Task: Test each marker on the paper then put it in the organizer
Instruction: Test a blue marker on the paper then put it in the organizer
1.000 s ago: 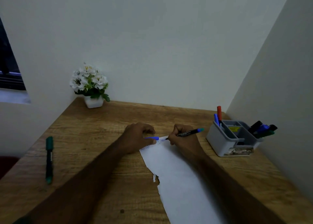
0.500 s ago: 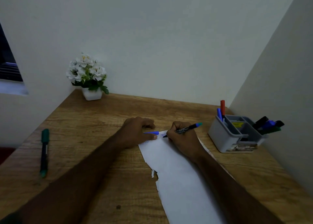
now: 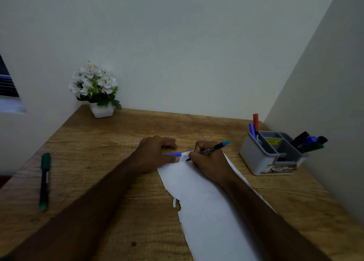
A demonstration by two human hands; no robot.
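My right hand (image 3: pixel 208 158) grips a black marker with a blue end (image 3: pixel 213 148), its tip down on the far end of the white torn-edged paper (image 3: pixel 206 211), where small scribbles show. My left hand (image 3: pixel 155 152) rests on the paper's far left corner and holds the blue cap (image 3: pixel 173 154) under its fingers. A grey organizer (image 3: pixel 258 158) stands at the right, with a red and a blue marker upright at its left end and several dark markers leaning out of its right end. A green marker (image 3: pixel 45 179) lies on the table at the left.
The wooden table (image 3: pixel 118 201) sits in a corner, with walls behind and at the right. A white pot of white flowers (image 3: pixel 96 89) stands at the back left. A window edge shows at far left.
The view has shifted slightly. Both hands stay at the paper's far end, and the marker tip has moved a little over the paper.
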